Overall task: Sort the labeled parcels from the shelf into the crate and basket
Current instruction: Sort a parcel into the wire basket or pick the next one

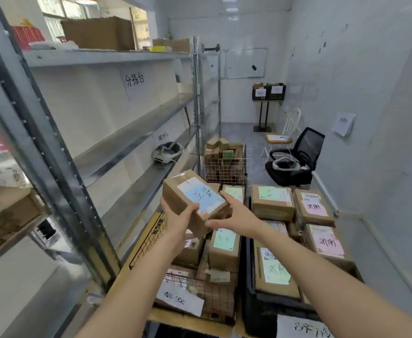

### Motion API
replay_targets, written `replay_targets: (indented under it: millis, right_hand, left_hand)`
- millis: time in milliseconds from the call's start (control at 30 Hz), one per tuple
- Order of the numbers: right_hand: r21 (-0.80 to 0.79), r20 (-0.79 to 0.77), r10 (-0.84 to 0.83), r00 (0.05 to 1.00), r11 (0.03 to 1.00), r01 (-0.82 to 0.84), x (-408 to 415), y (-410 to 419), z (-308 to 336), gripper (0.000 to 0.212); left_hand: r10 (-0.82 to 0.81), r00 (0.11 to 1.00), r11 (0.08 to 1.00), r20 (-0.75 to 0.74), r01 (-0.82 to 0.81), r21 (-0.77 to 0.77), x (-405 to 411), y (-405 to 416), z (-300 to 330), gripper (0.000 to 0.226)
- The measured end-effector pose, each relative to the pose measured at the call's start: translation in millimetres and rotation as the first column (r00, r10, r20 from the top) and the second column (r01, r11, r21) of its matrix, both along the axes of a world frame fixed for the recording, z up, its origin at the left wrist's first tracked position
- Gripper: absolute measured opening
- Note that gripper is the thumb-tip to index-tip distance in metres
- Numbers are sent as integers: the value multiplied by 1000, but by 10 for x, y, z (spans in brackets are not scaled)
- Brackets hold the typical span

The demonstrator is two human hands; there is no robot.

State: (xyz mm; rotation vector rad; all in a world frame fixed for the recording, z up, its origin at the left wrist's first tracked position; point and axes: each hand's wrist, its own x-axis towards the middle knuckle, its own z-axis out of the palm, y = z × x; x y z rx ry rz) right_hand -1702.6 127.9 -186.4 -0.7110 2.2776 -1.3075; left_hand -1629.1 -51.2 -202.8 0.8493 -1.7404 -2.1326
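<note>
The blue-labelled parcel (195, 200) sat at frame centre, long axis slanting toward lower right, gripped at both ends by the left hand (178, 215) and right hand (234, 213), directly above the wire basket (151, 237); the black crate (251, 296) lay rightward.

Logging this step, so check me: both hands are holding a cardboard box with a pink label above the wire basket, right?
Not quite. The head view shows the label is blue and white, not pink. The rest holds: the left hand and right hand hold the cardboard box above the wire basket.
</note>
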Motion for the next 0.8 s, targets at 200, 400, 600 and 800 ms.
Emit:
replay_targets:
  millis: [200,400,600,800]
  right_hand:
    - [98,-62,33,998,995,-27,-355,-481,-549,130]
    - [160,-49,123,991,981,-113,-486,-745,-842,123]
    - [230,-2,169,986,959,-164,-458,-752,-1115,122]
    - [326,54,238,970,914,-243,-308,-796,-1449,117]
  left_hand:
    - [89,994,994,64,-93,52,-229,-233,-529,117]
    - [167,977,986,130,-163,-41,-247,-598,-825,113]
    - [134,958,965,254,-68,-254,-158,-1071,-1075,101]
    - [-61,872,867,486,287,-406,33,-1270,-1278,81]
